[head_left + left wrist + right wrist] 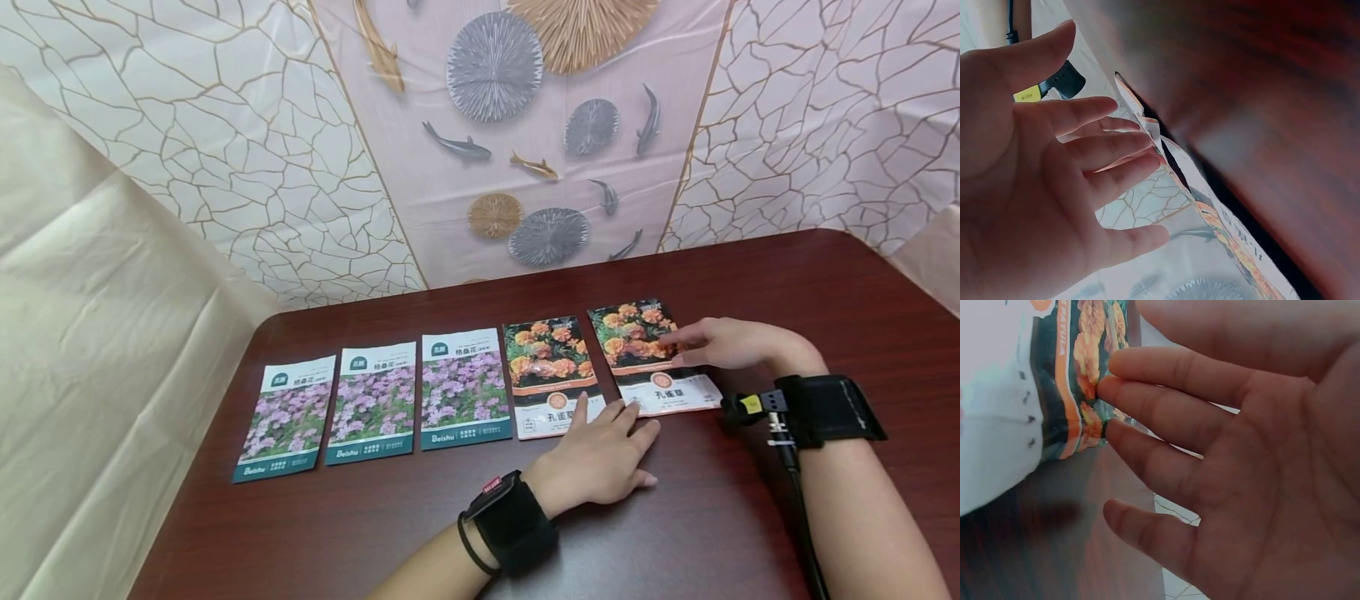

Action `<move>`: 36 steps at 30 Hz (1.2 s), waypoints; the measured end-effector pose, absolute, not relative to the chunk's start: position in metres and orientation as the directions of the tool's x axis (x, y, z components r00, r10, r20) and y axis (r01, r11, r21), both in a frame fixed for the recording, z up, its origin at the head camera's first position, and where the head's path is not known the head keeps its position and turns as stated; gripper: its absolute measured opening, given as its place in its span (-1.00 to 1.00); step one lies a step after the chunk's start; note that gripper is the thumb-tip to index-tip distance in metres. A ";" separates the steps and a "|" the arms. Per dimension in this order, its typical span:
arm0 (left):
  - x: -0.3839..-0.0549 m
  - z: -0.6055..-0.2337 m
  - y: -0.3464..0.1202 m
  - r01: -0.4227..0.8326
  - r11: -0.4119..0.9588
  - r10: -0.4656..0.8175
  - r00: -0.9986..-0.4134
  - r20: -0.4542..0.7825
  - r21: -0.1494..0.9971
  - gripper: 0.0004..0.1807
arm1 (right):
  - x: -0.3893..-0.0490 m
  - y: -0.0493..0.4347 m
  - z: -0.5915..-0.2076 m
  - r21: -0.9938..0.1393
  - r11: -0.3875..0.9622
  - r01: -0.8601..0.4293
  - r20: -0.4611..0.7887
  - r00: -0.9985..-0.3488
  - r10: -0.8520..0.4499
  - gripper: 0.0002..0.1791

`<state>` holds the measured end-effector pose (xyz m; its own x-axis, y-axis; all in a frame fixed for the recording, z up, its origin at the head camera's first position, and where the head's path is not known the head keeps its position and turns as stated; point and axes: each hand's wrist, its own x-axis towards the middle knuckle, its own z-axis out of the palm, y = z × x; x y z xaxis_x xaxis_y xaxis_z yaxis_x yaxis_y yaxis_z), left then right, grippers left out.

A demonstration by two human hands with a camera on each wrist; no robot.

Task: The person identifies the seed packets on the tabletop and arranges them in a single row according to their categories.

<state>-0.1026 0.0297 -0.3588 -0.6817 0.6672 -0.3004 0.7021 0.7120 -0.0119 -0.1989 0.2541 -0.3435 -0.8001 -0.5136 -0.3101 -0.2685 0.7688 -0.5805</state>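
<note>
Two flower seed packets with orange marigolds lie on the table. My right hand is at the right edge of the rightmost marigold packet, its fairly straight fingertips against the printed flowers. In the right wrist view those fingers are spread a little, palm facing the camera. My left hand lies with extended fingers at the lower edges of both packets, its fingertips overlapping the white bottom of the inner marigold packet and the corner of its neighbour. The left wrist view shows the packets edge-on beyond the left fingers.
Left of the marigold packets, three purple-flower seed packets, the nearest, the middle and the far left, stand in a row on the dark red-brown table. A patterned cloth hangs behind. A black cable runs along the right forearm.
</note>
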 end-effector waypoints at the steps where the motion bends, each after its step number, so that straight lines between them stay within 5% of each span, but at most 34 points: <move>1: -0.103 -0.359 0.030 0.699 0.715 0.662 -0.683 -0.309 -0.016 -0.32 | -0.199 0.254 -0.343 -0.581 0.770 -0.266 -0.313 -0.800 -0.512 -0.48; 36: -0.092 -0.356 0.029 0.702 0.711 0.639 -0.671 -0.376 -0.046 -0.31 | -0.196 0.248 -0.337 -0.559 0.772 -0.303 -0.348 -0.760 -0.550 -0.55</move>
<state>-0.0918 0.0287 -0.3559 -0.6714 0.6386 -0.3761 0.7019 0.7108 -0.0460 -0.1960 0.2476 -0.3374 -0.7596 -0.5496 -0.3477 -0.3027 0.7720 -0.5590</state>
